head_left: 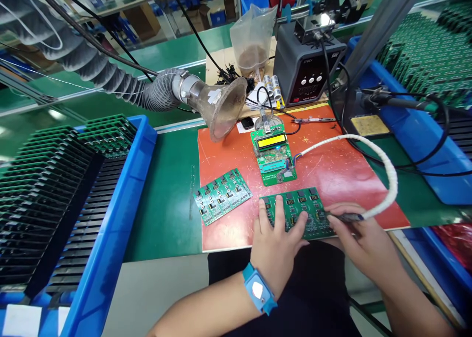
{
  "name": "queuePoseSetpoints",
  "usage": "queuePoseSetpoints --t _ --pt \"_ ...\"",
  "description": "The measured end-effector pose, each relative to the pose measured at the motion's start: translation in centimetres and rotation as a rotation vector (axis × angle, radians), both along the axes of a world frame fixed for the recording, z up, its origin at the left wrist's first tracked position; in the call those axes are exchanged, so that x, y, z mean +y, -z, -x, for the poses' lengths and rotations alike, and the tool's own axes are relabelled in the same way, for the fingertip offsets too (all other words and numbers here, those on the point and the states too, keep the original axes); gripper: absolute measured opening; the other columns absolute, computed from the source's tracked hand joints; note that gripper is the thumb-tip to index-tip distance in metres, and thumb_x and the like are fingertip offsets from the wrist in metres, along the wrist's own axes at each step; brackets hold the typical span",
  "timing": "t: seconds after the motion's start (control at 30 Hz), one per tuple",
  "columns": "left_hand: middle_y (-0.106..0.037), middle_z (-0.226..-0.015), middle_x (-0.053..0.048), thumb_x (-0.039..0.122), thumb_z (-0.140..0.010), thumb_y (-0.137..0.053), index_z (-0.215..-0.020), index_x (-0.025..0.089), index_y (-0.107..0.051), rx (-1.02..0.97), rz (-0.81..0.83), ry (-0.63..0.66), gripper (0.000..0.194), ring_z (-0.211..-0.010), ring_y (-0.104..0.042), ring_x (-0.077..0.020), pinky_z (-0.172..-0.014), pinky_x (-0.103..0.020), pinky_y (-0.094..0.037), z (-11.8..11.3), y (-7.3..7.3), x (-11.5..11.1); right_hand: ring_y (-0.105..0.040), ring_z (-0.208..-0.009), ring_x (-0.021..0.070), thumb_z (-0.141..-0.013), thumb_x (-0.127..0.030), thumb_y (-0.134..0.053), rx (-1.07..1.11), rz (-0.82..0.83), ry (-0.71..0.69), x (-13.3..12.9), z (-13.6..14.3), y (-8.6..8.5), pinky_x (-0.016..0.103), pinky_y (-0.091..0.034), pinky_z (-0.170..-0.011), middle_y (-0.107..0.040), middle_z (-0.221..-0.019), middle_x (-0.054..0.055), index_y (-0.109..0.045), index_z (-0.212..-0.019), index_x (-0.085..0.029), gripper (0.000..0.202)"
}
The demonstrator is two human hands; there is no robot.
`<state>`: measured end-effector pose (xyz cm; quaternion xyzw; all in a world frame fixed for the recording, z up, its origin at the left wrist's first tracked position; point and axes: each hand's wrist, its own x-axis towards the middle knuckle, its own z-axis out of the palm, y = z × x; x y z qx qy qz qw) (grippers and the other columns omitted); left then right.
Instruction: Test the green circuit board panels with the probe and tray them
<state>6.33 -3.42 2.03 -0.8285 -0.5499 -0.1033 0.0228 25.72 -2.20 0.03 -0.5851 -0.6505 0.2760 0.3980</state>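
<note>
left hand (275,246) splayed on green rectangular circuit board (313,219); three o'clock, right hand (365,243) pinches slim dark probe (350,217); slipping might scratch.

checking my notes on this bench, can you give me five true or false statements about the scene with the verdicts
1. The left hand rests on a green circuit board. True.
2. The right hand is empty. False: it holds a dark tool at the end of a white-wrapped cable.
3. A yellow display shows on the upright-facing end of the small device board. False: the display is on it, but that board lies on the red mat.
4. A second circuit board lies apart from the one under the left hand. True.
5. A blue wristband is on the left wrist. True.
</note>
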Motion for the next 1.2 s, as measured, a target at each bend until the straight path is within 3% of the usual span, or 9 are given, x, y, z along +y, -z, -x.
queuePoseSetpoints --t 0.57,0.7,0.8,0.93,1.1,1.2 --pt "-0.046 -0.145 -0.015 0.054 -0.077 -0.073 -0.135 0.039 -0.053 -0.021 0.037 -0.022 0.062 -0.125 -0.052 -0.0482 -0.086 -0.058 -0.057 0.0 -0.3 0.3 -0.063 -0.088 0.0201 -0.095 -0.030 -0.056 -0.039 -0.022 0.016 0.0 -0.1 -0.1 0.028 -0.054 -0.067 -0.063 -0.097 0.006 -0.057 -0.101 -0.024 0.008" --pt "-0.041 -0.149 -0.016 0.054 -0.077 -0.074 -0.142 0.038 -0.044 -0.102 0.051 0.050 0.074 -0.124 -0.053 -0.0427 -0.090 -0.056 -0.055 1.9 -0.1 0.9 -0.064 -0.085 0.0199 -0.095 -0.031 -0.056 -0.016 0.018 0.027 -0.1 0.1 -0.1 0.025 -0.053 -0.059 -0.063 -0.098 0.006 -0.057 -0.100 -0.024 0.009" --pt "-0.034 -0.151 -0.023 0.061 -0.077 -0.071 -0.149 0.024 -0.032 -0.254 0.083 0.155 0.090 -0.122 -0.054 -0.0365 -0.096 -0.052 -0.053 4.7 0.6 1.8 -0.063 -0.086 0.0199 -0.095 -0.031 -0.056 -0.004 0.029 0.032 -0.1 0.2 -0.2 0.025 -0.052 -0.057 -0.063 -0.099 0.006 -0.058 -0.102 -0.024 0.010" --pt "-0.040 -0.147 -0.023 0.063 -0.084 -0.062 -0.145 0.017 -0.038 -0.395 0.041 0.308 0.080 -0.127 -0.050 -0.0338 -0.101 -0.051 -0.049 7.4 2.1 2.8 -0.063 -0.085 0.0200 -0.096 -0.032 -0.056 0.015 0.057 0.039 -0.1 0.3 -0.5 0.025 -0.052 -0.058 -0.063 -0.098 0.006 -0.058 -0.104 -0.024 0.012" --pt "-0.043 -0.146 -0.019 0.060 -0.080 -0.069 -0.139 0.019 -0.046 -0.414 0.037 0.359 0.075 -0.139 -0.036 -0.0383 -0.109 -0.059 -0.041 7.7 2.9 3.0 -0.064 -0.089 0.0230 -0.096 -0.036 -0.057 0.053 0.122 0.047 -0.2 0.2 -0.9 0.032 -0.055 -0.068 -0.065 -0.101 0.007 -0.060 -0.106 -0.023 0.017" --pt "-0.041 -0.148 -0.019 0.056 -0.081 -0.069 -0.140 0.019 -0.045 -0.422 0.053 0.368 0.074 -0.140 -0.037 -0.0373 -0.110 -0.058 -0.040 7.6 2.8 3.0 -0.065 -0.086 0.0222 -0.095 -0.037 -0.058 0.060 0.136 0.079 -0.4 0.2 -1.3 0.035 -0.056 -0.073 -0.066 -0.099 0.006 -0.061 -0.105 -0.023 0.018"
